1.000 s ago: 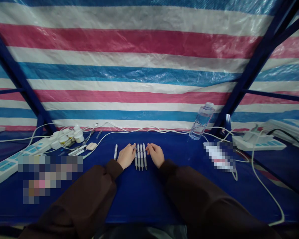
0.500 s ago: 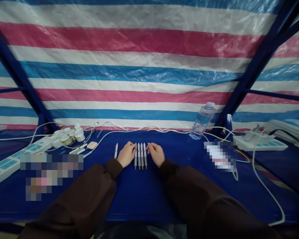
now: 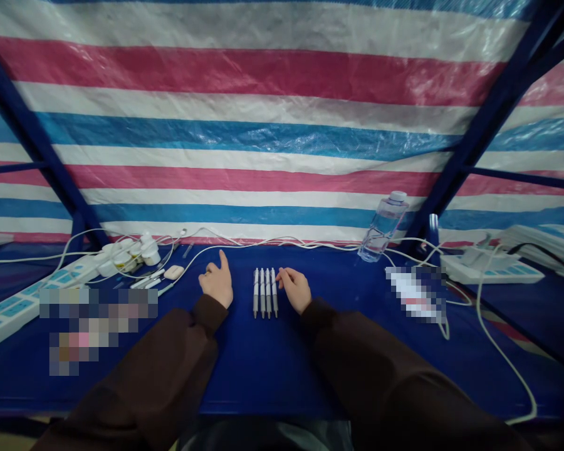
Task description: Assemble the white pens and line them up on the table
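Several white-and-grey click pens (image 3: pixel 266 293) lie side by side on the blue tabletop (image 3: pixel 267 369), their clicker ends pointing away from me. My left hand (image 3: pixel 217 285) is to the left of this row, apart from it. Its index finger stretches forward while the other fingers curl loosely, and I see nothing held in it. The spot where a single pen lay is covered by this hand. My right hand (image 3: pixel 296 290) rests at the right side of the row with fingers bent together. Its fingertips are right beside the upper part of the rightmost pen, perhaps touching it.
On the left are a power strip (image 3: pixel 21 307), white plugs (image 3: pixel 148 249), more pens (image 3: pixel 146 280) and a pale earphone-like case (image 3: pixel 173 272). A water bottle (image 3: pixel 382 228) and another power strip (image 3: pixel 507 269) stand right. White cables (image 3: pixel 305 244) run along the back, before a striped tarp (image 3: pixel 282 125).
My left hand has left the row of pens and moved left, over where the single pen lay, extending its index finger. My right hand and the row stay nearly still.
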Available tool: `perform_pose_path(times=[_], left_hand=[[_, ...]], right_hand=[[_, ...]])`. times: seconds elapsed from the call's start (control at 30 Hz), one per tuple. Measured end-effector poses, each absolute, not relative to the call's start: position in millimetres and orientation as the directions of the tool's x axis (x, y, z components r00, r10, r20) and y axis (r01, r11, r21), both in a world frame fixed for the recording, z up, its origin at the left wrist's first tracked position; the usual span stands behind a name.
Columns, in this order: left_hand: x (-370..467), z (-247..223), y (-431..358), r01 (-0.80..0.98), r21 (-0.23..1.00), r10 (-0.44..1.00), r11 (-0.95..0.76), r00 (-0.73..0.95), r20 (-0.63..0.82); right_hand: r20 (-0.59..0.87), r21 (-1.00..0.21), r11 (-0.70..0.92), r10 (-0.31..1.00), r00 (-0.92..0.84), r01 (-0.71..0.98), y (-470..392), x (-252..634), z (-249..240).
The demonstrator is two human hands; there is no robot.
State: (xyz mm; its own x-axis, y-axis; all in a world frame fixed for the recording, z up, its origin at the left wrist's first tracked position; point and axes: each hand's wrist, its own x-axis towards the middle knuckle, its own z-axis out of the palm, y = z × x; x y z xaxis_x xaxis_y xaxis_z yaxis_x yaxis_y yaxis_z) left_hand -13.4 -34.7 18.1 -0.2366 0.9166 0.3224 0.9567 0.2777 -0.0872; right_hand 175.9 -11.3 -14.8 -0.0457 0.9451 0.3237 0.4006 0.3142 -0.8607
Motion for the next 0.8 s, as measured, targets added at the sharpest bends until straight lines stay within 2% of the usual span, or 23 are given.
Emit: perform_pose_path(times=[0.07,0.17,0.37,0.53,0.63,0.8], left_hand=[[-13,18,-35,0.943,-0.066,0.918,0.325,-0.298,0.26],[-10,20,-36,0.946,-0.054,0.932,0.319,-0.303,0.2],[-6,29,-36,0.97,-0.039,0.952,0.238,-0.225,0.208],[-9,32,-33,0.99,0.007,0.934,0.143,-0.137,0.33],[-10,30,-31,0.999,0.039,0.895,-0.02,0.0,0.446],[-8,26,-31,0.946,0.063,0.726,-0.317,0.199,0.658]], right_hand=[[0.321,-0.863,0.309,0.946,-0.039,0.399,-11,175,-16],[0.321,-0.865,0.31,0.946,-0.039,0.394,-10,175,-17],[0.321,-0.866,0.314,0.946,-0.048,0.39,-9,176,-17],[0.327,-0.877,0.322,0.944,-0.047,0.357,-10,175,-15],[0.331,-0.881,0.321,0.943,-0.029,0.347,-11,174,-14],[0.352,-0.88,0.325,0.936,0.016,0.345,-10,173,-14]])
